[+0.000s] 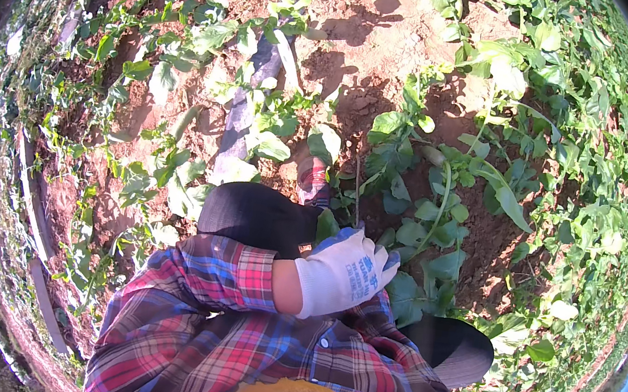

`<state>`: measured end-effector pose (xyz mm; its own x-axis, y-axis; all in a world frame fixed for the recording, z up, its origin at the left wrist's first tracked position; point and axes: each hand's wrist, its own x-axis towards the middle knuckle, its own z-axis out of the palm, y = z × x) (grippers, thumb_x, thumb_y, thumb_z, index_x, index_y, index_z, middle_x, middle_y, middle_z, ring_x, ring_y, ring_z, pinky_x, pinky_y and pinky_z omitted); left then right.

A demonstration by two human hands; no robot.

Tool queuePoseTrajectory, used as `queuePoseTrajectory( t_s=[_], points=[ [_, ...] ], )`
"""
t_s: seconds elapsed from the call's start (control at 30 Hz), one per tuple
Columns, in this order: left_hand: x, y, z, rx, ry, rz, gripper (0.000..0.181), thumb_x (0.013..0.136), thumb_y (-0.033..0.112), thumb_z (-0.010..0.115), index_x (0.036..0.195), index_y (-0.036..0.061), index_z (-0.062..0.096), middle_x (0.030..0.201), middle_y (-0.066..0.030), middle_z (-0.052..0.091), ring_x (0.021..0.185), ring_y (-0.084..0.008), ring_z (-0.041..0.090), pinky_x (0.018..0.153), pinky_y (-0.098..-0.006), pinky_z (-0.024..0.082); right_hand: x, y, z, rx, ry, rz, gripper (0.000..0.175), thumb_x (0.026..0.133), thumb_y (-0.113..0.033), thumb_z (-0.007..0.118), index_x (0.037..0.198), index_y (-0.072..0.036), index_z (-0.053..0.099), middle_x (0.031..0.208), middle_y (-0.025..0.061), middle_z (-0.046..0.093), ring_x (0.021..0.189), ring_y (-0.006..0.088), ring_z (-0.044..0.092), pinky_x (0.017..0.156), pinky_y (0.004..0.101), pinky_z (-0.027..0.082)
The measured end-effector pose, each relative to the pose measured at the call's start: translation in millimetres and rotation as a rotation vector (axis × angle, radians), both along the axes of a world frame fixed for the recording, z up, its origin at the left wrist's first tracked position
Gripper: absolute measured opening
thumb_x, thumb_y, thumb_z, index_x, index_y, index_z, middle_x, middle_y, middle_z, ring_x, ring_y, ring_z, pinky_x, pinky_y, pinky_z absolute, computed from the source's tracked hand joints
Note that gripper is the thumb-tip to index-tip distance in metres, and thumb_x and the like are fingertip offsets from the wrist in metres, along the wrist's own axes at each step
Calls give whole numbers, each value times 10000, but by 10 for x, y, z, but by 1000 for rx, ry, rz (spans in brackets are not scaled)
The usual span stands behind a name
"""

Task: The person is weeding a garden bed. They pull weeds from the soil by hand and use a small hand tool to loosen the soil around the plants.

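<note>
My left hand [348, 275], in a white knit glove with blue coating and printed writing, reaches across my front with its back to the camera. Its fingers are curled; their grip is hidden. A thin brown stalk [357, 193] rises just beyond the glove, and broad green leaves [407, 297] lie against its right side. My right hand is out of view; the right plaid sleeve [376, 314] runs underneath the left glove. Past the hands, a long pale green stem [442, 204] leads up to a greenish, root-like end [432, 155] among leafy plants.
Reddish soil [366, 24] carries leafy plants on both sides, densest at the right. A dark strip [237, 120] runs through the rows. A whitish elongated root [287, 58] and a green one [185, 122] lie further off. My knees [255, 215] flank the hands.
</note>
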<state>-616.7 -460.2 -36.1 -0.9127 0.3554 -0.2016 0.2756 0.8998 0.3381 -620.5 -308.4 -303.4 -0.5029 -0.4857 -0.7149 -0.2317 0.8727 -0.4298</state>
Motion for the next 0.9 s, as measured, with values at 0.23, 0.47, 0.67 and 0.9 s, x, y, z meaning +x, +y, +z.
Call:
queuePoseTrajectory(
  t_s=[0.23,0.47,0.67,0.9],
  points=[
    [39,-56,-56,22,69,61,440,867,229,516,1260,35,546,1069,-120,603,858,-237,605,841,-363,478,-720,-566,114,-98,157,-90,617,941,-314,508,1486,-138,278,956,215,680,862,373,662,761,498,498],
    [-60,-157,-7,20,14,136,434,860,217,513,1251,33,542,1015,-102,607,855,-224,610,831,-338,471,-1919,-2014,-280,-283,497,-162,466,951,-283,487,1369,-93,407,954,200,674,868,383,656,731,477,514],
    [-75,-150,-49,10,-7,147,440,856,204,511,1260,31,539,1024,-112,604,865,-222,613,825,-336,472,-1417,-1789,-541,-142,453,9,552,940,-232,453,1473,-168,322,924,200,688,844,369,670,735,479,527],
    [-120,-88,-33,-15,40,78,476,869,276,539,1274,26,528,1039,-127,599,901,-233,608,828,-352,475,-932,-1069,-120,4,213,88,663,929,-269,521,1509,-156,221,892,204,689,827,367,675,741,480,520]
  ],
)
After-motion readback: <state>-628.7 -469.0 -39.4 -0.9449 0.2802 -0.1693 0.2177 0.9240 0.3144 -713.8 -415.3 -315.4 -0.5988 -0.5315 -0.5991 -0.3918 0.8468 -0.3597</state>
